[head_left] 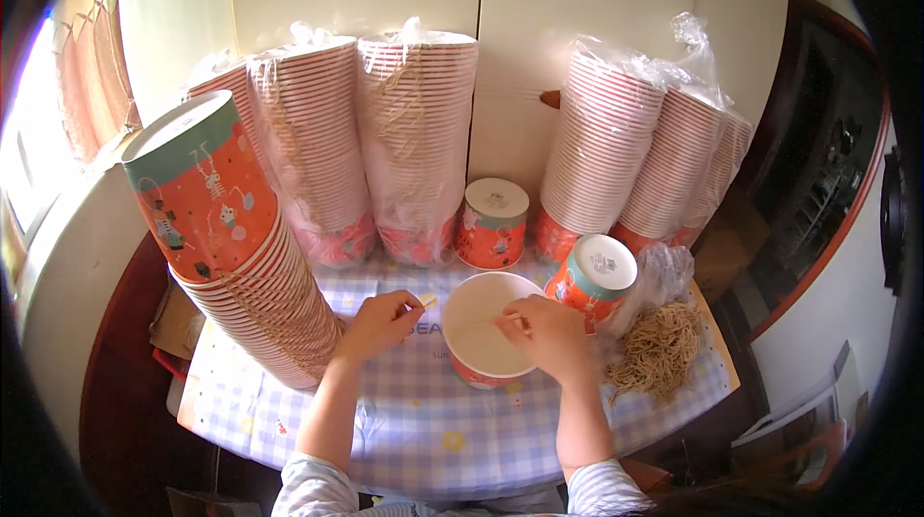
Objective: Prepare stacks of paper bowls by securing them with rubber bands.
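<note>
A white-lined paper tub with an orange outside stands open side up before me. Over its right rim, my right hand has its fingers pinched together; what they hold, if anything, is too small to tell. To the left of the tub, my left hand is also closed in a pinch. A small yellowish spot shows at its fingertips, and I cannot tell whether it is held or printed on the cloth. Right of the tub lies a tangled heap of tan strings, partly beside a crumpled clear bag.
A tall leaning stack of orange and green tubs stands at left. Bagged tub stacks line the back left, others the back right. Two upturned tubs, one behind and one at right, rest on the checked tablecloth.
</note>
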A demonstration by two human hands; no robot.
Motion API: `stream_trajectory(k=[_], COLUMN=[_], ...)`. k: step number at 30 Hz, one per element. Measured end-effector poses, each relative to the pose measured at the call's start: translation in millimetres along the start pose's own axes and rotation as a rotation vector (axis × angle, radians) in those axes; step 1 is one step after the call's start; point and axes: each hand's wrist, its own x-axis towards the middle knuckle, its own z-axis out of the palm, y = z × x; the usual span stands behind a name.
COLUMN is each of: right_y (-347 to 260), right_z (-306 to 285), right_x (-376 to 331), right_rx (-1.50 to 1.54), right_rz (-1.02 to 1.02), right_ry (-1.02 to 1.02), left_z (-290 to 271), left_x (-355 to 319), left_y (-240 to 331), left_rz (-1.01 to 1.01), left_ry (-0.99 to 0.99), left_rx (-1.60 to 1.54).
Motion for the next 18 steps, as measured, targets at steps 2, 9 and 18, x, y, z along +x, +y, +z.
stream_trajectory(k=[2, 9, 18], right_y=[-1, -16, 32], right_z=[14, 47, -6], right_x=[-3, -11, -7], right_rx=[-0.217, -0.188, 0.067], right_rz=[-0.122, -0.152, -0.099], right_ry=[-0.071, -0.282, -0.726], left_z=[7, 12, 19], left_x=[6, 5, 0], left_y=[-3, -7, -5], left_rz=[-0.073, 0.062, 0.012], left_ry=[-0.056, 0.040, -0.138], left_rx=[0.105, 0.199, 0.078])
